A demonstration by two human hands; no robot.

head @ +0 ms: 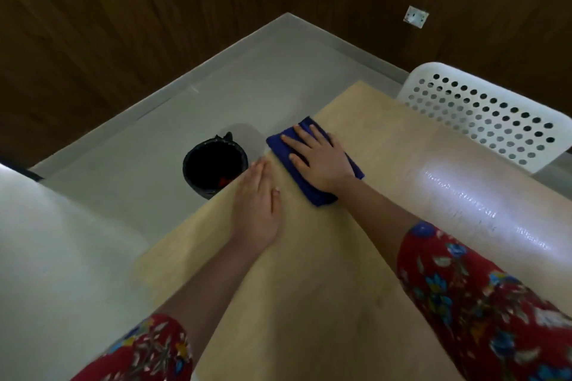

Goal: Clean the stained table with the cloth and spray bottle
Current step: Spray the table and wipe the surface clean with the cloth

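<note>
Dim, soft light overall; a white glare streak lies across the worktop (right side). The wood-panelled wall sinks into shadow, edges bend from the wide lens, and detail looks slightly blurred.

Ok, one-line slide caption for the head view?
Right hand presses a folded blue cloth at the edge of the light wooden table, left hand flat beside it, black bin on the floor.

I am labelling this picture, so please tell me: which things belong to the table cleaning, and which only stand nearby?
Job: blue cloth, right hand pressing it, left hand flat on the table. Spray bottle not in view.
Nearby: black bin, white chair, wall socket.
</note>
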